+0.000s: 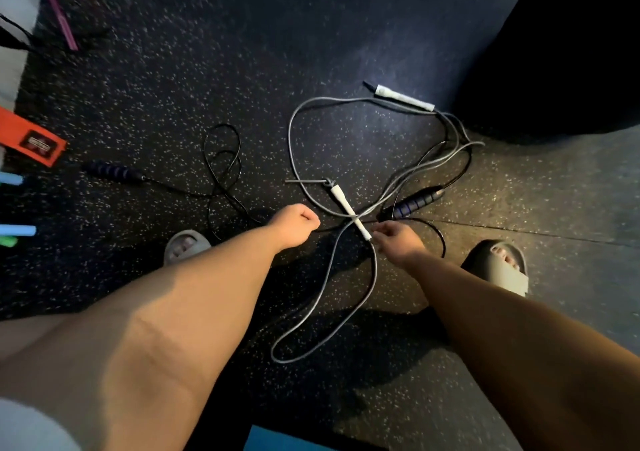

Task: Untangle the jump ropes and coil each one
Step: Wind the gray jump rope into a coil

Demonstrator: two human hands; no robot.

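— Starting closest in, what lies on the floor (156,87)?

— A long loop of the grey rope (375,274), trailing between the person's left sandal (187,243) and right sandal (502,263). It isn't coiled, nor is anything else.

— And the hands?

— The left hand (298,224) is closed into a fist. The black rope (223,125) looks to run into it from the right, so I'd say it grips that cord, though the fingers hide it. The right hand (398,239) has its fingertips drawn together on the lower tip of the near white handle (349,213), pinching where the grey cord leaves it.

— So which step?

— Untangling, and early, I'd judge. That handle lies across both cords, near a blue-black handle (417,203). The other blue-black handle (114,171) lies well apart toward the floor's left edge, with black loops between.

— Next move?

— Probably lifting the white handle clear and feeding it back through the crossings, keeping the black cord slack. Farther off, the cords run together up to the far white handle (405,97), so pulling hard could tighten the snarl.
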